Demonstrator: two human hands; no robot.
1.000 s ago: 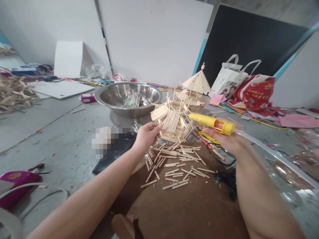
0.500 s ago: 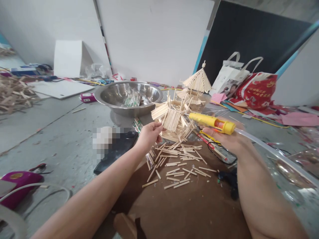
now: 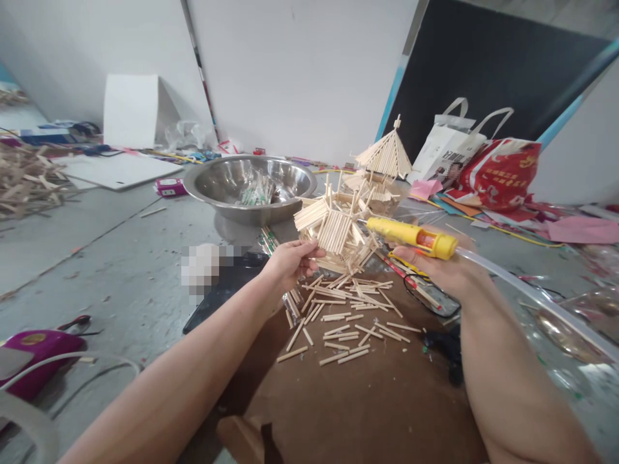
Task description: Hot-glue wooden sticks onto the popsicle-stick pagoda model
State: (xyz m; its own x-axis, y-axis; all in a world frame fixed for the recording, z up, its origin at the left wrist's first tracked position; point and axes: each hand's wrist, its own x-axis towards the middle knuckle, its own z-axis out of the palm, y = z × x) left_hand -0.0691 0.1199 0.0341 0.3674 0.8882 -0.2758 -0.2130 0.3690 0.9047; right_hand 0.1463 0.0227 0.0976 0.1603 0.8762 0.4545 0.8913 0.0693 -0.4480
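Pale wooden-stick pavilion [image 3: 338, 229] looks part-built: slatted eaves [image 3: 312, 216] on, roofless above. Right hand [image 3: 442, 269] grips yellow plastic glue gun [image 3: 399, 230]; left hand's [image 3: 289, 263] hold unclear.

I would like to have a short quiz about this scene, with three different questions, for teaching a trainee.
1. True or false: the right hand holds the yellow glue gun.
2. What lies scattered on the brown surface? A) a red bag; B) loose sticks; C) a metal basin.
3. Fill the gap: the pointed-roof model stands ____ the stick model beside the left hand.

Key: 1. True. 2. B. 3. Behind.
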